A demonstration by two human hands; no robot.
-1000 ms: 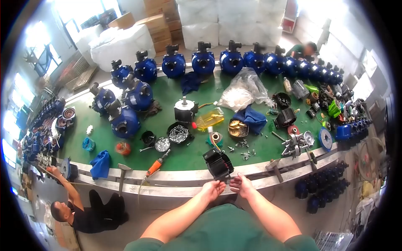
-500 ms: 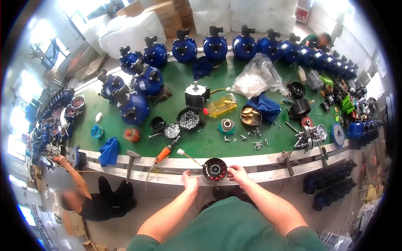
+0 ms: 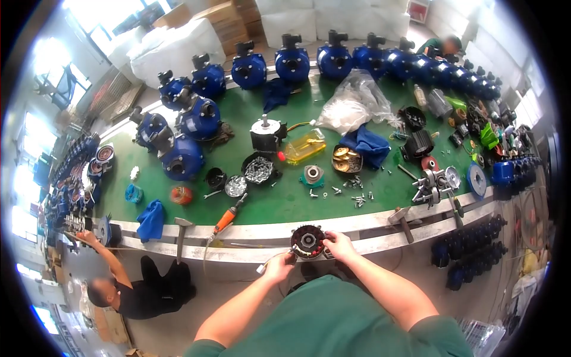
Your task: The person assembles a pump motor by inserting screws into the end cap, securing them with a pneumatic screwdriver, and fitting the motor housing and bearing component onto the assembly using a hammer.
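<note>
A round black motor stator [image 3: 307, 240], with red parts around its ring, is at the near edge of the bench in front of me. My left hand [image 3: 279, 266] has its fingers closed at the stator's lower-left rim. A white plug [image 3: 261, 269] sticks out beside that hand; most of its cable is hidden there. On the opposite side my right hand [image 3: 340, 247] pinches the stator's right rim with thumb and fingers. An orange power screwdriver [image 3: 226, 220] lies to the upper left of the stator.
Blue pump bodies [image 3: 291, 62] line the bench's far side. Screw-filled bowls [image 3: 259, 169], a yellow oil bottle [image 3: 304, 147], a green flange [image 3: 312, 176] and loose screws [image 3: 358, 199] lie ahead. Hammers [image 3: 181, 238] rest on the front rail. A person [image 3: 140, 291] is at left.
My left hand has moved right and closed at the stator's rim. The white plug has swung from above-left of the stator to below-left. My right hand stays at the right rim.
</note>
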